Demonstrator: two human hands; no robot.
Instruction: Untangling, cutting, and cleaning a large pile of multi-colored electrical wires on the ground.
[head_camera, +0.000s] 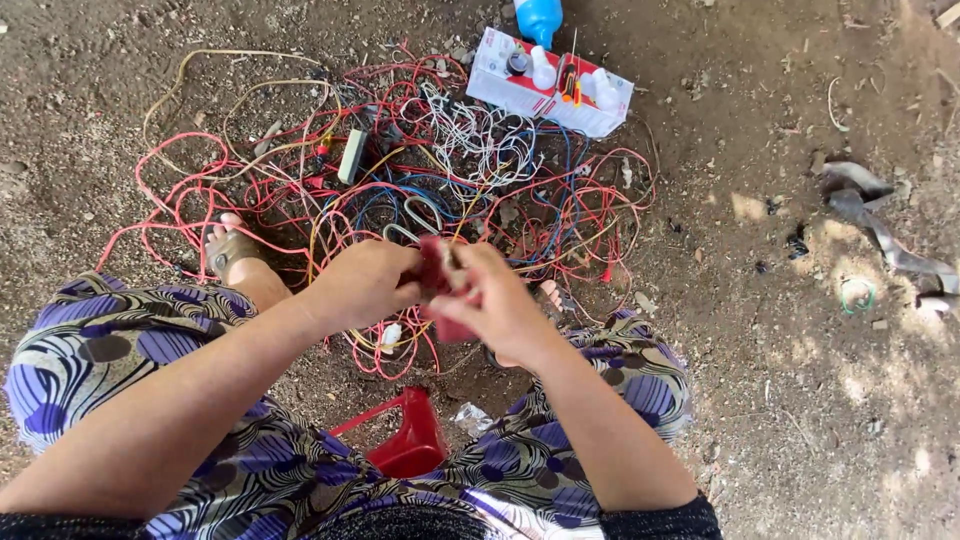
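1. Closest in, at the bottom: two knees in a purple patterned dress, with a red plastic stool between them.
2. Just above the stool: left hand and right hand, close together over the lap, both closed on one small red thing.
3. Left hand wrapped around one end of it; right hand pinching the other end with bent fingers. Too hidden to tell what the red thing is, or if it is open or apart.
4. Under the hands: bare dirt ground, a foot in a sandal, and a small white plug on a yellow wire.
5. A bit farther out: a big messy pile of wires, red, blue, white and yellow, all mixed up and spread wide. Not sorted, no neat bundles anywhere.
6. Inside the pile: a small grey block.
7. Past the pile: a white box with small tools and little bottles in it, and a blue bottle just behind it.
8. Off to the right, well apart: a grey strip of scrap on the dirt.
9. Looks like early days: only one piece in hand, nearly all the wires untouched on the ground.
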